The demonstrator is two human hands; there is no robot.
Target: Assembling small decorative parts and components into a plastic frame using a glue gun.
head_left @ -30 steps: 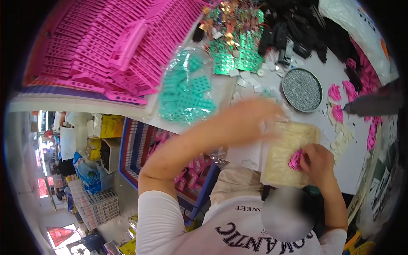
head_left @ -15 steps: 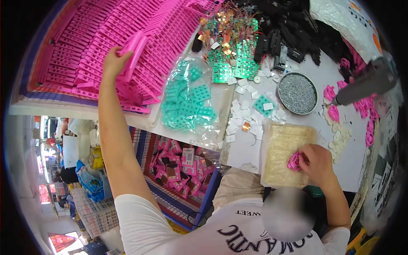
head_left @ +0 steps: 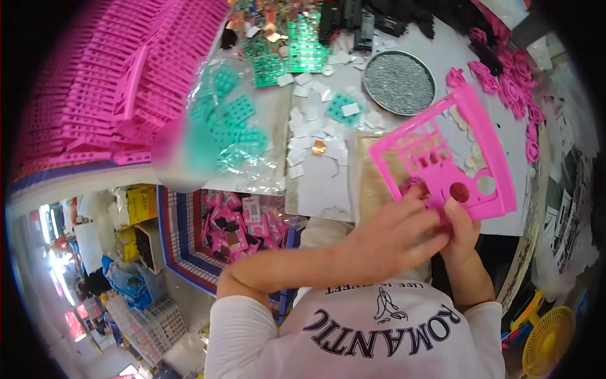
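Observation:
A pink plastic casing (head_left: 442, 161), with a slotted grid and two round holes, is held tilted above a yellowish wrapped pad (head_left: 372, 183). My right hand (head_left: 464, 237) grips its lower edge, thumb on the front near one round hole. My left hand (head_left: 398, 237) reaches across from the left, its curled fingers at the casing's lower left corner. A small darker pink piece (head_left: 413, 187) shows at those fingertips; whether they pinch it is unclear. The casing hides much of the pad.
Stacked pink casings (head_left: 95, 82) fill the far left, beside a clear bag of teal keypads (head_left: 233, 132). Green circuit boards (head_left: 306, 54), white squares (head_left: 309, 126) and a round dish of small metal parts (head_left: 399, 82) lie beyond the pad. Pink rosettes (head_left: 514, 82) sit at right.
My left hand has come from the stack on the left to the pad, and a pink casing is now between both hands. My right hand has moved from the rosette on the pad to the casing.

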